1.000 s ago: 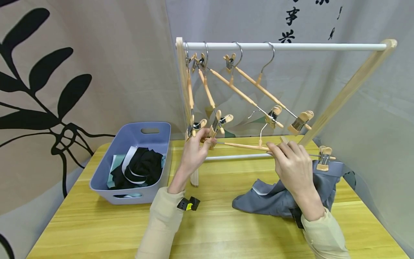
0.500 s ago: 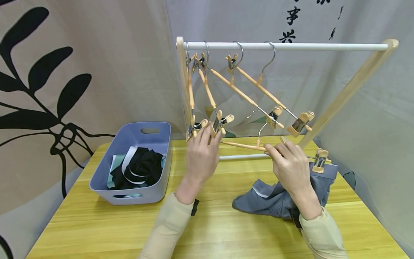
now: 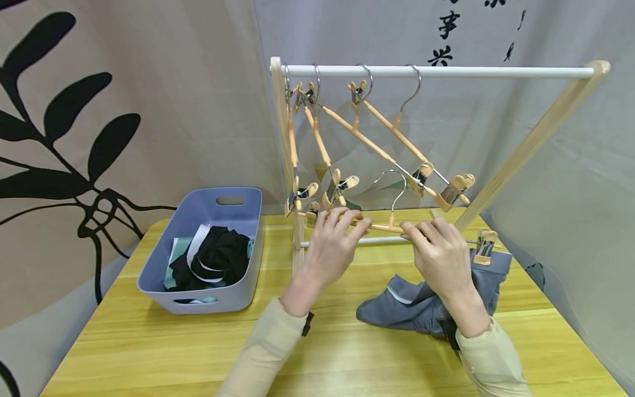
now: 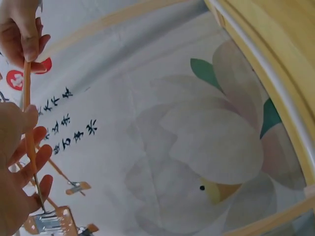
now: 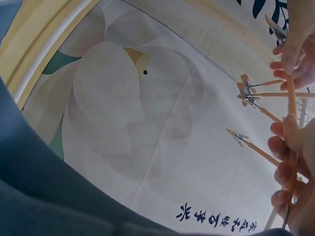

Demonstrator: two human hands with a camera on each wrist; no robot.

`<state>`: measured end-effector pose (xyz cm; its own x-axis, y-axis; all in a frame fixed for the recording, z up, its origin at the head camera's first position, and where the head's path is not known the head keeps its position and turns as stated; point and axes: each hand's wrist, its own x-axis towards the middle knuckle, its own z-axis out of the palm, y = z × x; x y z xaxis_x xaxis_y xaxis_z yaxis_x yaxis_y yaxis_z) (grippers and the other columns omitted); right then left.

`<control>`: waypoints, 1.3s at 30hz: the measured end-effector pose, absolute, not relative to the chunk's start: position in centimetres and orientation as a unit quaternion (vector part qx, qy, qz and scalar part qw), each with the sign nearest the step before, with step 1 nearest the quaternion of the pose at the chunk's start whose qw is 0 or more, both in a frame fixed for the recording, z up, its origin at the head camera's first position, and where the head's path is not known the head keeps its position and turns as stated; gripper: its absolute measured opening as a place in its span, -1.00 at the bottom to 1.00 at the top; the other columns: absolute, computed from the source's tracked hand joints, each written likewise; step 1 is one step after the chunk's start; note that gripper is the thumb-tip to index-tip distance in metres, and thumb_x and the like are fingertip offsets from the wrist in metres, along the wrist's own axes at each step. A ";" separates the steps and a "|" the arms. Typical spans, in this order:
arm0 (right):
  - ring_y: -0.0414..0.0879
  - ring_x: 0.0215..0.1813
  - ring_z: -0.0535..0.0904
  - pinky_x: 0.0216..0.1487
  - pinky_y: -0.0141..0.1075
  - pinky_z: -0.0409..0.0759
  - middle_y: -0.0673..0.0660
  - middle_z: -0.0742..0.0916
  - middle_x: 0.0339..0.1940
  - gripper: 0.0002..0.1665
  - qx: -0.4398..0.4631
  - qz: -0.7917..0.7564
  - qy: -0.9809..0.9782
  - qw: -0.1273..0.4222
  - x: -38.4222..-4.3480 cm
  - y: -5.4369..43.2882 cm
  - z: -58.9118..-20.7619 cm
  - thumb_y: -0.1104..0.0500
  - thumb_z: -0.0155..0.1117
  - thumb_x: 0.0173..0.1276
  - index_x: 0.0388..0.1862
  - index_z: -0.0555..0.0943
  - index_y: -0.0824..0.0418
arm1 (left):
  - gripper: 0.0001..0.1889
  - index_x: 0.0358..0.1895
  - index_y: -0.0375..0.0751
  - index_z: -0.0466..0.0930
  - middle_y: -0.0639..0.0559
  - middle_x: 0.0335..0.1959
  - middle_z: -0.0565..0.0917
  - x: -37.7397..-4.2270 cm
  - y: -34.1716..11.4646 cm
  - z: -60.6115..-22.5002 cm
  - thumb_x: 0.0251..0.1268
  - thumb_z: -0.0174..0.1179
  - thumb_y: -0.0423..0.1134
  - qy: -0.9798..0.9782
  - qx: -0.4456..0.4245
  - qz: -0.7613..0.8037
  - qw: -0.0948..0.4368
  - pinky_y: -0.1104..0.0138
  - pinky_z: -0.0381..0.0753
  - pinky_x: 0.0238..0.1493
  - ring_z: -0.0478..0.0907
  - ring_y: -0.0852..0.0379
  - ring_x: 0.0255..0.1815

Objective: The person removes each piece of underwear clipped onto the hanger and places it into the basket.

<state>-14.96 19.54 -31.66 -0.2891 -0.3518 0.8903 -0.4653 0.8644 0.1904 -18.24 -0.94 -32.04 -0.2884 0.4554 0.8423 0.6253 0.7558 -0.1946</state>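
Note:
Both hands hold a wooden clip hanger [image 3: 384, 227] low in front of the rack. My left hand [image 3: 333, 251] pinches its bar left of the middle, with the hanger's left clip just past the fingers. Right of the hook, my right hand [image 3: 441, 262] grips the same bar, thumb and fingers around it in the right wrist view. The hook stands upward, off the rail. From the right clip [image 3: 485, 246] hangs a grey-blue garment [image 3: 421, 306] by its waistband; its lower part lies on the table, partly hidden by my right forearm.
Several wooden clip hangers [image 3: 367, 140] hang from the white rail [image 3: 476, 71] of a wooden rack, their lower clips close above my left hand. A blue basket [image 3: 200, 300] with black and teal cloth [image 3: 223, 253] stands at left on the wooden table [image 3: 342, 353].
My left hand has slid from the hanger's left end rightward along the bar. The hook has turned more upright, and the right clip with the waistband has shifted slightly left.

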 end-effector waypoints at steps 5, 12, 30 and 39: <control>0.08 -0.43 0.42 -0.41 -0.15 0.44 0.17 0.67 -0.55 -0.67 0.266 0.055 -0.797 0.540 -15.1 19.4 -31.7 0.12 0.06 0.45 -0.28 0.71 0.28 | -0.80 -0.14 0.07 0.68 0.12 -0.22 0.62 -18.1 -0.7 -32.2 0.18 0.24 -0.27 -0.807 -0.329 -0.125 0.474 0.31 0.38 -0.17 0.47 0.13 -0.17; 0.12 -0.39 0.43 -0.21 -0.08 0.52 0.19 0.67 -0.50 -0.61 0.272 0.058 -0.808 0.519 -14.7 19.3 -31.6 0.05 0.01 0.48 -0.22 0.71 0.28 | -0.74 -0.22 0.02 0.71 0.09 -0.29 0.61 -18.0 -0.5 -32.5 0.10 0.24 -0.45 -0.808 -0.319 -0.184 0.460 0.29 0.36 -0.17 0.42 0.15 -0.29; 0.24 -0.16 0.48 -0.25 0.06 0.37 0.31 0.70 -0.23 -0.56 0.142 0.107 -0.862 0.475 -12.6 23.2 -29.1 0.01 0.03 0.46 -0.16 0.67 0.35 | -0.67 -0.27 -0.03 0.67 0.06 -0.29 0.61 -18.0 -1.8 -33.1 -0.05 0.25 -0.56 -0.815 -0.286 -0.209 0.459 0.19 0.42 -0.12 0.46 0.08 -0.28; 0.16 -0.20 0.49 -0.30 0.06 0.40 0.30 0.69 -0.33 -0.57 0.048 0.189 -0.919 0.343 -12.6 24.3 -29.3 0.00 -0.05 0.50 -0.13 0.60 0.33 | -0.89 -0.28 -0.06 0.65 0.02 -0.29 0.64 -18.2 -2.1 -33.3 0.16 0.25 -0.36 -0.800 -0.278 -0.209 0.489 0.20 0.44 -0.14 0.50 0.06 -0.26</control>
